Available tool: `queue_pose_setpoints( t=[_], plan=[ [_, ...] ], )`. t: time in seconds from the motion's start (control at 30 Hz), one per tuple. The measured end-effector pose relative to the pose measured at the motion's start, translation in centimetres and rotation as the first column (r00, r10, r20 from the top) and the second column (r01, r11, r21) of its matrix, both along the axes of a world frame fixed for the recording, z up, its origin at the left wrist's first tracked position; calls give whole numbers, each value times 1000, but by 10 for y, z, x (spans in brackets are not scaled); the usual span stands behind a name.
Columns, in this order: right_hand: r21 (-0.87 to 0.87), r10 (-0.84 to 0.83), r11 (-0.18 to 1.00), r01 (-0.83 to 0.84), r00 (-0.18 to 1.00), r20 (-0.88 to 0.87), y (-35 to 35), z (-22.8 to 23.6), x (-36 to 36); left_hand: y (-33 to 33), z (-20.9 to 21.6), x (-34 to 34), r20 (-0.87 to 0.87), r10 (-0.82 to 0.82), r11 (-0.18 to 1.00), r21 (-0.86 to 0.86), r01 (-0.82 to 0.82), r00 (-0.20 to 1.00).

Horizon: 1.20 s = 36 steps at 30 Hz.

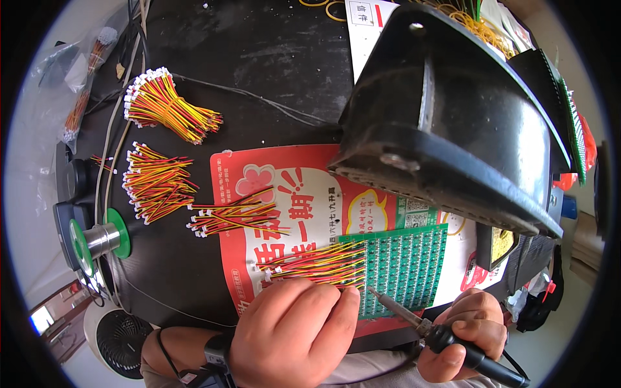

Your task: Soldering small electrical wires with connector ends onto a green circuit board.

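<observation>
Bright, pale light here, soft glare across the black housing (453, 113)! The green circuit board (406, 268) comes up crisp; outer edges bow toward the dark fisheye rim (purplish fringing there), and the plastic bag (79, 81) far left looks hazy.

Two hands (294, 336), one iron (442, 336) and one board (404, 268) occupy the frame's lower half. Three wire piles (160, 184) and one spool (100, 240) sit left.

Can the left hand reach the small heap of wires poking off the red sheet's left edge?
Probably yes: the left hand is close, and only bare printed sheet seems to lie between it and the small heap of wires. It looks busy beside the green board now, though.
</observation>
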State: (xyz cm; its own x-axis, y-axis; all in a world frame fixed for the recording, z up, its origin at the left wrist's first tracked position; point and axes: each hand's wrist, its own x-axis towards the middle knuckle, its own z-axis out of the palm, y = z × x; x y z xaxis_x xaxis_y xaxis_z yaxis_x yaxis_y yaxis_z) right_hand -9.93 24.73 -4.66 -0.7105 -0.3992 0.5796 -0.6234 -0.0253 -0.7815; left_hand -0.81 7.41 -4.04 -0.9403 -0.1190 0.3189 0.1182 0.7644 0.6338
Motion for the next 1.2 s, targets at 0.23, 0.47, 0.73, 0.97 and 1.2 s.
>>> queue_pose_setpoints(
  t=[0.23,0.47,0.73,0.97,1.2],
  plan=[
    [22,12,1000,-13,1000,13,0,1,0,6,3,5,42,46,998,-35,-45,998],
    [266,-174,943,198,978,-113,3,13,-1,5,1,1,-3,7,1000,-11,-7,1000],
    [78,43,996,-47,998,44,0,8,-2,3,15,-6,73,112,993,-50,-109,991],
    [-98,6,995,-13,997,-77,1,-9,-2,-28,-20,-6,-193,-146,952,-295,85,970],
    [153,-77,985,83,996,-43,7,7,-1,-31,-23,-5,-222,-166,948,-304,94,961]
  ],
)
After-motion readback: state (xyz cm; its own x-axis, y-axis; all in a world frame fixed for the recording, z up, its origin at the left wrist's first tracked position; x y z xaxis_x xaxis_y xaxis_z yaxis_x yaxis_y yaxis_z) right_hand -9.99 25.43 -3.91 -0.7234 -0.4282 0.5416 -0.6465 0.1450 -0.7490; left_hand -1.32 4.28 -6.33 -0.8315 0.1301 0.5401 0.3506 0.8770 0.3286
